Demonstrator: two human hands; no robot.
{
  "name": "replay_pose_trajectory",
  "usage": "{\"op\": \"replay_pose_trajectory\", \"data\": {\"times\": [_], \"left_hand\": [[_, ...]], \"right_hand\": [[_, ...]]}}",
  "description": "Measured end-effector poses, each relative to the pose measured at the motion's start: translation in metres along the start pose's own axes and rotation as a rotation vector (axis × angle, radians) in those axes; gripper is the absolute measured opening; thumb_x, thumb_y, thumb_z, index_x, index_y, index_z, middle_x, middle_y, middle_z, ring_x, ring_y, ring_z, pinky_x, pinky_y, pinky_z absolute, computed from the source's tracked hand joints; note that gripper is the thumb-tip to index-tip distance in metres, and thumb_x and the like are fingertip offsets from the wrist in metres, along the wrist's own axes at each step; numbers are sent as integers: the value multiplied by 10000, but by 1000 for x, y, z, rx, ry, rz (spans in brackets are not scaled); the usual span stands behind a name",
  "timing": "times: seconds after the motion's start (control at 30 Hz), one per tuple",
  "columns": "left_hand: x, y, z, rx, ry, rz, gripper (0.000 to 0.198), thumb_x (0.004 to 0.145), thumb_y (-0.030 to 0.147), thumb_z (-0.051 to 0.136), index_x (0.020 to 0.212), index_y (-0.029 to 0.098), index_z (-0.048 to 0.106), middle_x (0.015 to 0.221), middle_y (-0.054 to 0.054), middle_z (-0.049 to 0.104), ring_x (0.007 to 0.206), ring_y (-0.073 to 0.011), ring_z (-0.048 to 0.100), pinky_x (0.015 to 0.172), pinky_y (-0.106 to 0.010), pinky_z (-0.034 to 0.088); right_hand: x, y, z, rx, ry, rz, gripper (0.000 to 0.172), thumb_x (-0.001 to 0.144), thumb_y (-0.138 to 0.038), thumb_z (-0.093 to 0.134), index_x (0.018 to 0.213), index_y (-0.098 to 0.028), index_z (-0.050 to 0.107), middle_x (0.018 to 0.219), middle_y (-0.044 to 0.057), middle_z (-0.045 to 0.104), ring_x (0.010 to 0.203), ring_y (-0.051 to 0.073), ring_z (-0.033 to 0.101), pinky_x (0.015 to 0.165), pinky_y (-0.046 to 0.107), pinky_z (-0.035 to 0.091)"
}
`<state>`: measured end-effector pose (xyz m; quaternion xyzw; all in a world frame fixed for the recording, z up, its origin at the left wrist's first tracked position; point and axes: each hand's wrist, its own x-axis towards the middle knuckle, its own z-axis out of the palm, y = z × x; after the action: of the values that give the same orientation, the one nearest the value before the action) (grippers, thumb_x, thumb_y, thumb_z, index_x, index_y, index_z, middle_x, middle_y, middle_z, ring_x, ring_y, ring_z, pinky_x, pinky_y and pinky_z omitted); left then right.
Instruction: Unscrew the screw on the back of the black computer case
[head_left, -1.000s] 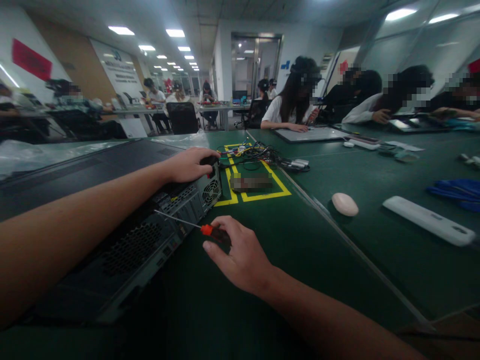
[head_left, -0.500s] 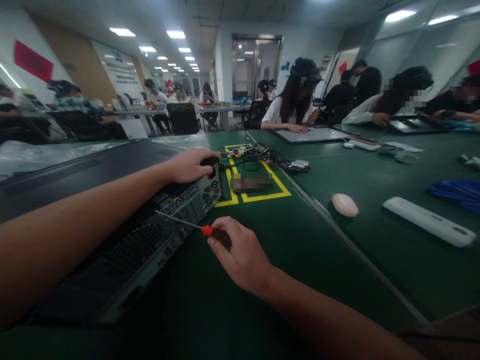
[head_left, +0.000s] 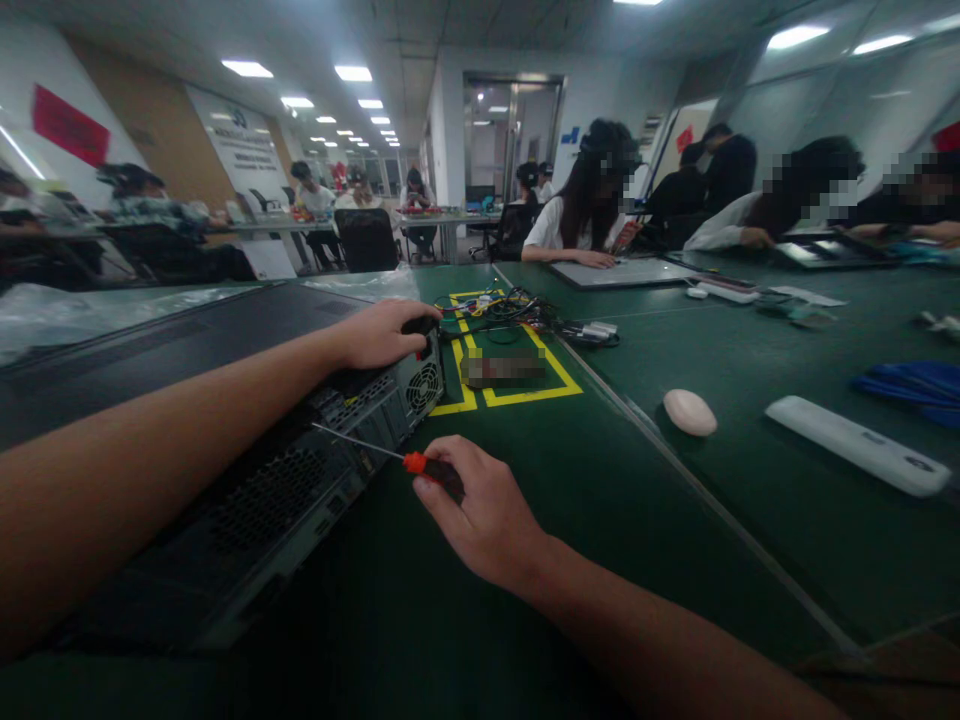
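Note:
A black desktop computer case [head_left: 225,310] lies on its side at the left, its metal rear panel with a round fan grille facing me. My left hand [head_left: 386,330] rests at the far rear corner of the case, fingers curled around something dark with a bit of red that I cannot make out. In my right hand [head_left: 480,500] is a screwdriver [head_left: 420,463] with a red and black handle. Its thin shaft points left, and the tip is at the rear panel; whether it touches a screw is too small to tell.
A bundle of cables [head_left: 525,310] lies past the case near yellow tape [head_left: 532,397], beside a blurred-out object [head_left: 502,368]. To the right are a pale oval object [head_left: 690,412], a long white device [head_left: 855,445] and blue cloth [head_left: 915,388]. Other people sit at work across the table.
My hands, the screwdriver and the case hold almost the same place. Only a very slight shift of the view shows.

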<state>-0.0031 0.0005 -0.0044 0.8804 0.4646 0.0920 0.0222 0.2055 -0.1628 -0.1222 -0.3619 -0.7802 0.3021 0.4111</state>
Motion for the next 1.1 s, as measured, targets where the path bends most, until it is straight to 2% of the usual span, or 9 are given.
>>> {"op": "replay_pose_trajectory", "data": {"times": [0.5,0.67,0.87,0.97,1.1], "left_hand": [[0,-1,1,-1,10,-13,704,873,410,498,1520,163,630,1524,-158,681,1393,-347,624,1228,-487,443],[0,1,0,15,11,-17,717,875,413,493,1521,134,632,1519,-166,683,1396,-344,625,1238,-473,438],[0,-2,1,13,14,1,683,884,412,495,1505,172,644,1512,-143,696,1392,-327,634,1227,-463,452],[1,-4,1,20,13,1,694,893,421,492,1520,162,638,1520,-150,688,1406,-321,628,1237,-444,440],[1,-4,2,22,11,-2,689,898,409,499,1529,163,629,1534,-148,679,1407,-318,625,1238,-445,435]], "right_hand": [[0,2,1,-65,28,-30,135,1041,-293,643,1150,-223,681,1053,56,729,930,217,692,826,363,515],[1,1,-1,-75,28,-37,186,1067,-329,625,1167,-199,712,1058,70,727,942,227,693,825,372,502],[1,-1,-1,-69,12,-39,240,1110,-363,567,1198,-207,727,1083,71,733,931,213,695,830,359,521],[0,-1,-1,-59,0,-25,247,1082,-370,593,1246,-211,687,1119,81,747,974,233,708,862,382,545],[-1,0,0,-49,-1,-12,283,1001,-327,663,1255,-208,632,1103,84,751,935,246,708,863,414,561]]}}
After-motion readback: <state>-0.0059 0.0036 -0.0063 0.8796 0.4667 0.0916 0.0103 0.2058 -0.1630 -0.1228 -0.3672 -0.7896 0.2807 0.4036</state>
